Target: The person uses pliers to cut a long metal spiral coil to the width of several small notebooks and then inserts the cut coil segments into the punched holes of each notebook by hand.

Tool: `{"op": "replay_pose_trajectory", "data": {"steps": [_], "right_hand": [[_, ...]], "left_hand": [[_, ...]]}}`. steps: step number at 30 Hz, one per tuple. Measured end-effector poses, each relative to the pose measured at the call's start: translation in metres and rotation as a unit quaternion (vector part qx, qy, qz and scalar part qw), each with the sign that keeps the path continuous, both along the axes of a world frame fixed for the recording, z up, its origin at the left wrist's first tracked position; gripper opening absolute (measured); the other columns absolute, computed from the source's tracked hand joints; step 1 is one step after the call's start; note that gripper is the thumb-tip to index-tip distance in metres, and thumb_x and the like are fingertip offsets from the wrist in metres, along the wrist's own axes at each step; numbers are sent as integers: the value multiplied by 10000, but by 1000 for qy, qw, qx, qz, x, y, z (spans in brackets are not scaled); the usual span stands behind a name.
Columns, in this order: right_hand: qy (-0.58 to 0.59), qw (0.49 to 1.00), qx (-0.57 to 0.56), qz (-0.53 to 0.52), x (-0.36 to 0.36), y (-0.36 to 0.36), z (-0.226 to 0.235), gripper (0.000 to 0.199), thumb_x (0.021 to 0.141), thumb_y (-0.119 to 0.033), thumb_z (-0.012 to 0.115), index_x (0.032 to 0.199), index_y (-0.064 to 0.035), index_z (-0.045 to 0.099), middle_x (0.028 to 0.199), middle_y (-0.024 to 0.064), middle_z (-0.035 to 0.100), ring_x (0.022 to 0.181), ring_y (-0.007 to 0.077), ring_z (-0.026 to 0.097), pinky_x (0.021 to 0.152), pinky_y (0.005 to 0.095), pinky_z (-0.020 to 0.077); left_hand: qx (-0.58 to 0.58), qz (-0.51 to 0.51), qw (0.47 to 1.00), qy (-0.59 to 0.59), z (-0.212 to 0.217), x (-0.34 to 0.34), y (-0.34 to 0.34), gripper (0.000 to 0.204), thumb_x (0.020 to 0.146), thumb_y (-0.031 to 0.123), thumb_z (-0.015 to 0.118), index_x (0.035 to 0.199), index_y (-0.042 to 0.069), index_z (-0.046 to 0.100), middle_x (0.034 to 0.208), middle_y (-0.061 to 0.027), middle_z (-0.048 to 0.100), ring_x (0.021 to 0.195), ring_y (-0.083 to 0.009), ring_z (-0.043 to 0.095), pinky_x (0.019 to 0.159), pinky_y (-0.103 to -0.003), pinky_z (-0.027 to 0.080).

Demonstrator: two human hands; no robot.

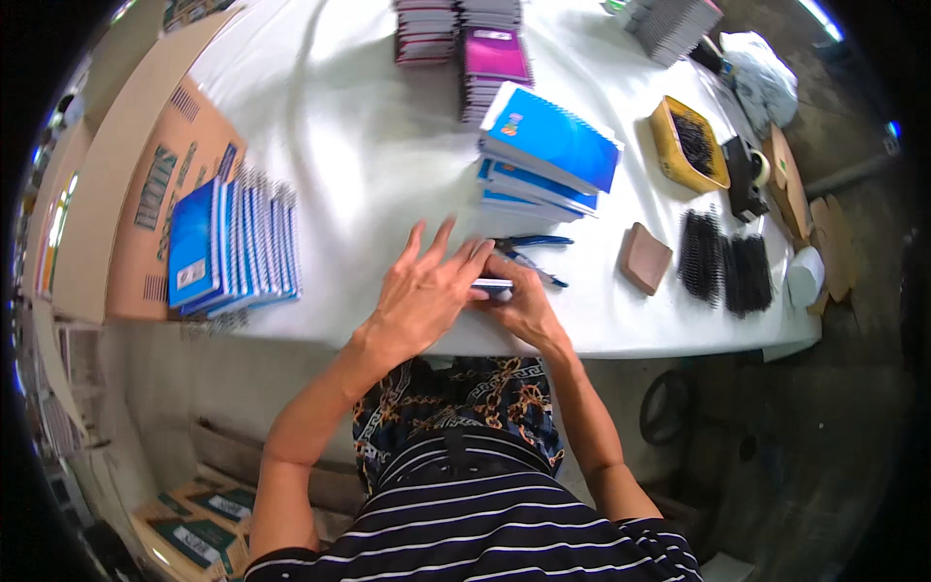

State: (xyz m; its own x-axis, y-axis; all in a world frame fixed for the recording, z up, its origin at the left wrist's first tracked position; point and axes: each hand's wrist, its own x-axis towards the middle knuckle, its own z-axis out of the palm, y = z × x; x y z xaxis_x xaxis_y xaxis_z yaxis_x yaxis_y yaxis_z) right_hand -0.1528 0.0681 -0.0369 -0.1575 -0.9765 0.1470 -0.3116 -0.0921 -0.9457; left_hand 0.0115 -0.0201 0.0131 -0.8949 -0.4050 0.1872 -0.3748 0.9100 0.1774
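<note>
My right hand (527, 303) is at the table's near edge, its fingers curled around a thin flat item (493, 284) with a white edge and a dark side. Most of that item is hidden, so its kind is unclear. My left hand (424, 294) is beside it, fingers spread, their tips slightly blurred and reaching toward my right hand. Just beyond my right hand lie pliers (536, 241) with blue handles. Farther back is a stack of blue spiral notebooks (553, 141), the upper ones skewed across the lower.
Blue spiral notebooks (199, 247) stand in a row by a cardboard box (175, 184) at left. Purple notebooks (495, 55) are stacked at the back. On the right are a brown block (645, 259), black wire coils (700, 257) and a yellow tub (669, 145) of dark pieces.
</note>
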Motion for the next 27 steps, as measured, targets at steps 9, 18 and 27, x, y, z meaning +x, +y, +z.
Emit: {"op": "replay_pose_trajectory", "data": {"steps": [9, 18, 27], "right_hand": [[532, 627, 183, -539, -275, 47, 34, 419, 799, -349, 764, 1067, -43, 663, 1061, 146, 653, 1095, 330, 587, 855, 488, 469], [642, 596, 242, -417, -320, 46, -11, 259, 821, -217, 684, 999, -30, 661, 1020, 153, 677, 1021, 329, 604, 835, 493, 478], [631, 578, 288, -430, -331, 46, -6, 192, 815, -158, 643, 918, -21, 729, 1009, 187, 703, 1009, 353, 633, 792, 511, 533]], "left_hand": [[127, 0, 991, -48, 14, -9, -11, 575, 901, 375, 621, 1444, 292, 450, 1117, -76, 699, 783, -319, 697, 666, -433, 555], [120, 26, 992, -35, 3, -4, -10, 529, 926, 433, 574, 1427, 295, 474, 1151, -57, 695, 812, -332, 695, 671, -434, 557], [127, 23, 992, -18, 2, -8, -7, 523, 936, 423, 567, 1427, 269, 477, 1143, -60, 696, 824, -334, 694, 684, -441, 553]]}}
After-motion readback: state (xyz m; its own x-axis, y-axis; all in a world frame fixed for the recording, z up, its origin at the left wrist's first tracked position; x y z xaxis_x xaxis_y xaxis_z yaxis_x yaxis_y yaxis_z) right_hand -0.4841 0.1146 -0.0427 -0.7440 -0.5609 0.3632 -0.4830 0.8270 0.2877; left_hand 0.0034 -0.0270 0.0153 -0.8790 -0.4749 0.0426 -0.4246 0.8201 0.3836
